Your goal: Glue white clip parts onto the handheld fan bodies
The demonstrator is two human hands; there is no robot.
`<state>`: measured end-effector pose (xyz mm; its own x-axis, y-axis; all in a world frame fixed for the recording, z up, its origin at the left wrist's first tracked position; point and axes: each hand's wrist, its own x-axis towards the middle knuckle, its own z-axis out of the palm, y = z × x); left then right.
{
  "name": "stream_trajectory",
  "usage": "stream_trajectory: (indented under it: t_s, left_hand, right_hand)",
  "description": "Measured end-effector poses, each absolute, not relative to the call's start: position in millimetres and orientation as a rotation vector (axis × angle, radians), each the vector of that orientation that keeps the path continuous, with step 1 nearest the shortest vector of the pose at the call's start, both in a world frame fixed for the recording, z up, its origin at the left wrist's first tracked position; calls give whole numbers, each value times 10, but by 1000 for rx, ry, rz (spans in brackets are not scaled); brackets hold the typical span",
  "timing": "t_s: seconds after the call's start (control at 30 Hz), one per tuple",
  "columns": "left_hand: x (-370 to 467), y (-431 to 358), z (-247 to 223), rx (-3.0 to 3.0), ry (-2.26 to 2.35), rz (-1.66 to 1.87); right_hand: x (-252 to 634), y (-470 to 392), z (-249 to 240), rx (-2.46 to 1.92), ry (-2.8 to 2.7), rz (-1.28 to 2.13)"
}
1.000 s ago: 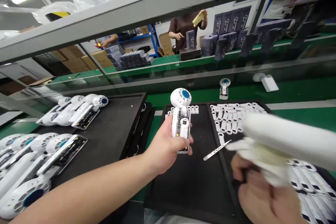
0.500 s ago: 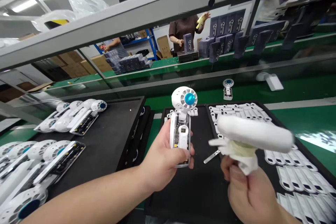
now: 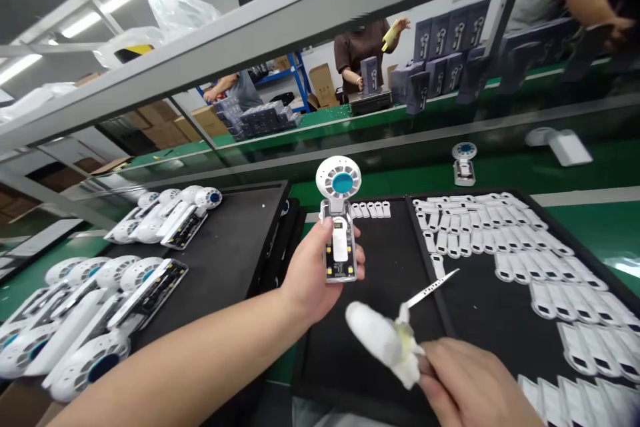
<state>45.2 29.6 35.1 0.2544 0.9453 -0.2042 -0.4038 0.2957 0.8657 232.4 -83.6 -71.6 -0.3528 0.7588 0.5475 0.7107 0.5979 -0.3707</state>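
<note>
I see bare black tray [image 3: 387,253] left of the tweezers [image 3: 433,288]; the white roller [image 3: 373,330] obstructs their near end, white strips [image 3: 465,242] their far side.

Green bench [image 3: 595,223] under black trays [image 3: 385,250], plus a clear-fronted device [image 3: 464,171] and a plain white device [image 3: 571,148] near its far side

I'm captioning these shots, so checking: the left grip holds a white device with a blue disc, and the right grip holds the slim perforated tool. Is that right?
Not quite: in the head view, the right grip holds a white padded tool; the slim perforated tool lies unheld. The left grip does hold a white device with a blue disc.
</note>
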Motion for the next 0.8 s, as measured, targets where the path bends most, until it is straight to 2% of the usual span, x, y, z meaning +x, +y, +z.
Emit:
stream_trajectory:
  t_s: [0.2,0.43,0.67,0.8]
  left_hand:
    - [421,349,382,868,848,937]
    - [436,331,390,846,876,880]
    - [490,288,366,972,1025,845]
    - [557,200,353,1064,997,776]
  right_hand:
    - [2617,-792,-913,-1414,-2063,-158]
    - [2483,-866,-1122,-1380,-2218,-38]
    - [2540,-768,-635,-1283,-1856,12]
    - [2367,-602,-410,-1229,-1857,-1]
